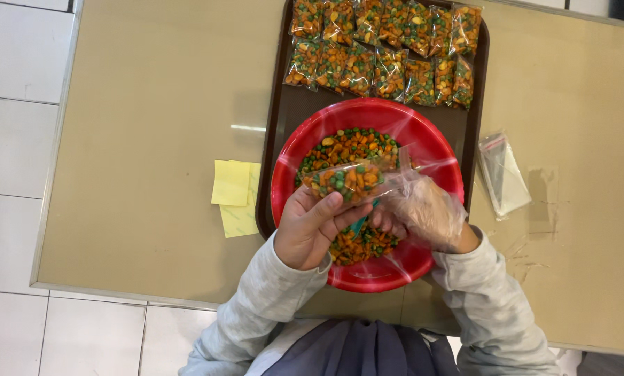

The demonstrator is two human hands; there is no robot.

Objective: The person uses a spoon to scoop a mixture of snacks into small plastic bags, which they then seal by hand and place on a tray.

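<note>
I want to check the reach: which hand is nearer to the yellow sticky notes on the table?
Left. The left hand is just right of the yellow sticky notes, across the tray's edge. The right hand, in a clear plastic glove, is farther right, over the red bowl.

A beige tabletop [152, 139] with a metal edge is standing on a white tiled floor [9, 139], reflecting overhead light.

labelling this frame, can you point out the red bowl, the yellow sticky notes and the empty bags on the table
red bowl [368, 111]: head view, bare far rim
yellow sticky notes [231, 183]: head view, middle of the top note
empty bags [503, 174]: head view, middle of the clear stack
</note>
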